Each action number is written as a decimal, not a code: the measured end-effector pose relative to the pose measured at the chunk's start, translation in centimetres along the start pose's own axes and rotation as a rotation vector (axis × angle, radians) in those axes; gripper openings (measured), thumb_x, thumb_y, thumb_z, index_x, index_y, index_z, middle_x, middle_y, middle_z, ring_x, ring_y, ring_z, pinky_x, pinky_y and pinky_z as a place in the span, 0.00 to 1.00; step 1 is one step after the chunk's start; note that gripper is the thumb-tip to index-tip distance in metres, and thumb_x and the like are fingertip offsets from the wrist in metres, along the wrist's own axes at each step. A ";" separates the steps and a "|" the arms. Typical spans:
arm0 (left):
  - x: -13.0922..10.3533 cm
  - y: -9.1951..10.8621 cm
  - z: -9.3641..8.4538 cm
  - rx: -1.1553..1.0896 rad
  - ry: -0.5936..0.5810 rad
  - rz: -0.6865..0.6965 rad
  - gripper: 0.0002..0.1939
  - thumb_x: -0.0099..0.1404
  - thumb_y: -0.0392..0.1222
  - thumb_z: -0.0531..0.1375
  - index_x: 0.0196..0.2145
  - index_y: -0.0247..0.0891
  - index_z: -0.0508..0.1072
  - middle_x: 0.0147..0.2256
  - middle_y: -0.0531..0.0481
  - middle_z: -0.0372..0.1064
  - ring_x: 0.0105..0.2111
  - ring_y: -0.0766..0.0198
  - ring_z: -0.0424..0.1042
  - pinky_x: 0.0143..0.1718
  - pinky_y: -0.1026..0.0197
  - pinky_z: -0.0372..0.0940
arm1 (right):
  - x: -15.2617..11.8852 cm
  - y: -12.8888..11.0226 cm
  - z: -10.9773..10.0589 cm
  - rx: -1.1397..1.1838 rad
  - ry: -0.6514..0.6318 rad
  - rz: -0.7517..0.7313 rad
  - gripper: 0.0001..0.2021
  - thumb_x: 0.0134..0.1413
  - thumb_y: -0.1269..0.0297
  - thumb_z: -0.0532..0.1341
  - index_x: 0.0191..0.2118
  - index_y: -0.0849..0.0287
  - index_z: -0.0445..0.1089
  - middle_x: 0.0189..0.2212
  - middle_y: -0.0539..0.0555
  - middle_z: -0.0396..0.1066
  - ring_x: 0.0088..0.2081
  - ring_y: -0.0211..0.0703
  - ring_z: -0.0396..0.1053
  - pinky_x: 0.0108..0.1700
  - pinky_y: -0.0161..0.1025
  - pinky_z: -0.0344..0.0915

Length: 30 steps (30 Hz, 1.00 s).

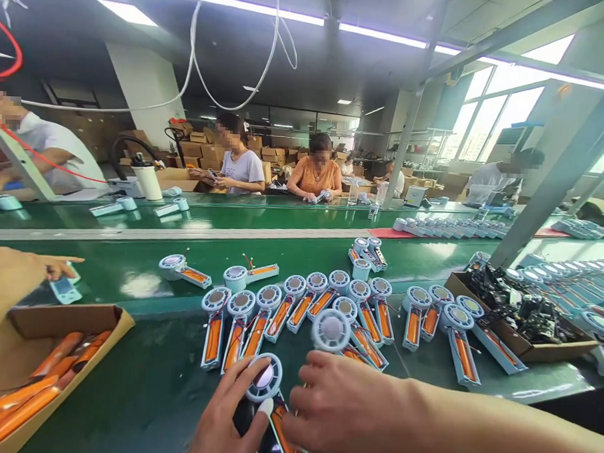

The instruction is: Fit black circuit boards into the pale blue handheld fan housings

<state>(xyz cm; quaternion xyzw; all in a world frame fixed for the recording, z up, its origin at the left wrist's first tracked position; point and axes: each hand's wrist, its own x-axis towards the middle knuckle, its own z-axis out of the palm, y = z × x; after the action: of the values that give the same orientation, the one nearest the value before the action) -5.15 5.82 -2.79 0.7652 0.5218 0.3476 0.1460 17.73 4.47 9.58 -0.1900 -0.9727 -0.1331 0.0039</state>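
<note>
A light-blue handheld fan (266, 380) with a round slotted head lies near me, its handle casing exposing an orange battery (285, 434). My left hand (234, 414) grips the head between thumb and fingers. Over the handle, my right hand (341, 405) has its fingers curled in beside the battery; its fingertips are partly hidden, so what they pinch does not show. Just beyond my right hand is another fan head (331, 330), somewhat blurred. Behind stand several similar fans (241, 304) in a row, with orange batteries and thin wires in their open handles.
A cardboard box (120, 325) of orange batteries sits at left; another person's hand (57, 267) reaches past it. At right, a carton (541, 350) holds dark parts beside a slanted metal post (560, 157). Across the green conveyor (301, 243), several people work.
</note>
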 end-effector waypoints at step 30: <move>1.7 6.8 6.6 0.295 0.228 0.172 0.24 0.71 0.44 0.52 0.63 0.40 0.65 0.68 0.35 0.52 0.69 0.40 0.48 0.63 0.33 0.54 | -8.2 24.2 8.9 0.090 -0.471 0.871 0.17 0.66 0.59 0.62 0.56 0.59 0.68 0.54 0.58 0.69 0.50 0.49 0.71 0.51 0.52 0.71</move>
<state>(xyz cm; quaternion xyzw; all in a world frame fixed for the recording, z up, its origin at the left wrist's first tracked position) 4.45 5.49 -2.84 0.7757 0.5132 0.3627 -0.0578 34.67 25.31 6.77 -0.6035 -0.7821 -0.0305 -0.1524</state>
